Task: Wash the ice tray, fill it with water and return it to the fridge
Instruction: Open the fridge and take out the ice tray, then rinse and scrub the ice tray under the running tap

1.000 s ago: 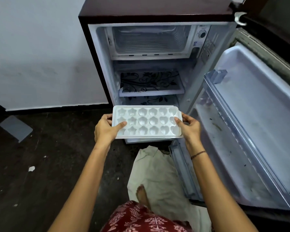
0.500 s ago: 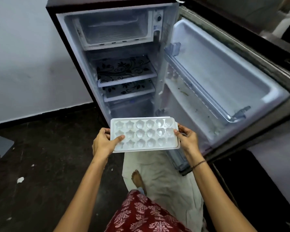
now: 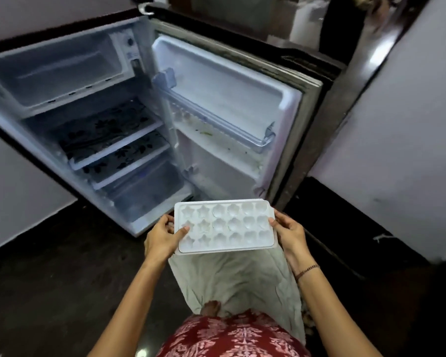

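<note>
A white ice tray [image 3: 224, 226] with star and flower shaped cells is level in front of me, above the floor. My left hand [image 3: 161, 239] grips its left short edge, thumb on top. My right hand [image 3: 290, 233] grips the right short edge. The cells look empty. The small fridge [image 3: 93, 119] stands open behind the tray, to the upper left, with its freezer box at the top and patterned shelves below. Its door [image 3: 227, 104] swings out to the right.
A pale cloth [image 3: 242, 279] lies on the dark floor under the tray, with my foot on it. A white wall [image 3: 402, 130] and a dark doorway stand on the right. Dark floor spreads to the left.
The view has swung right and tilted; the fridge now sits further left. The tray, held in both hands, has come lower and further from the fridge opening.
</note>
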A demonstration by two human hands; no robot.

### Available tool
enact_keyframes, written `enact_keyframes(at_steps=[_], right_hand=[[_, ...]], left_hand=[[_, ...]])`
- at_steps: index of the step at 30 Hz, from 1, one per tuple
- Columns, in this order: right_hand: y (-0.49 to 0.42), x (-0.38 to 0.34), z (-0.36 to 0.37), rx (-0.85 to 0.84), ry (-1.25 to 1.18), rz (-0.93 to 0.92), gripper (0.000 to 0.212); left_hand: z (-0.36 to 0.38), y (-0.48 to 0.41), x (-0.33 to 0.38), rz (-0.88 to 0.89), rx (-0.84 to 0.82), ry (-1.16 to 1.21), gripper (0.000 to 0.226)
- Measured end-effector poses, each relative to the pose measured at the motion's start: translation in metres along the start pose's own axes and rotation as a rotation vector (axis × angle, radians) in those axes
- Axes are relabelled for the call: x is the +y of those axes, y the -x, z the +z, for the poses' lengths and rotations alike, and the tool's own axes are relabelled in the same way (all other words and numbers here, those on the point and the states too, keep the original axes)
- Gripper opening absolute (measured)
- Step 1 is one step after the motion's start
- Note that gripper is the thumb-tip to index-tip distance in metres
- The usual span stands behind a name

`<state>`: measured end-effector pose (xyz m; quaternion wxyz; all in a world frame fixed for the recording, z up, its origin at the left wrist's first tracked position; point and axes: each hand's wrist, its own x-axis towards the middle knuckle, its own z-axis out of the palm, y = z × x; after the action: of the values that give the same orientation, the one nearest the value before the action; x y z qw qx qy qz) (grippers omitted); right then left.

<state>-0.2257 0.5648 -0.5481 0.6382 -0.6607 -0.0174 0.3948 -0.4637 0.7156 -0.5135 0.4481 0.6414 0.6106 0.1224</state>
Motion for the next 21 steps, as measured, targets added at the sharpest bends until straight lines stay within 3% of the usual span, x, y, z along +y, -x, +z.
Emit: enact_keyframes(at_steps=[7,11,15,19,21], right_hand=[[0.034,0.007,-0.052,0.258,-0.242,0.072,0.023],[0.049,0.01,-0.068,0.32,-0.375,0.144,0.017],[0.069,0.021,-0.088,0.446,-0.499,0.14,0.006],[0.089,0.031,-0.106,0.55,-0.609,0.083,0.007],[0.099,0.036,-0.115,0.592,-0.641,0.06,0.007]], left_hand=[[0.037,-0.013,0.034,0.087,-0.273,0.011,0.029],[0.051,-0.019,0.047,0.097,-0.366,0.037,0.028],[0.075,-0.032,0.062,0.174,-0.503,-0.036,0.038],[0.101,-0.02,0.081,0.271,-0.596,-0.094,0.004],[0.114,-0.015,0.09,0.289,-0.648,-0.109,0.01]])
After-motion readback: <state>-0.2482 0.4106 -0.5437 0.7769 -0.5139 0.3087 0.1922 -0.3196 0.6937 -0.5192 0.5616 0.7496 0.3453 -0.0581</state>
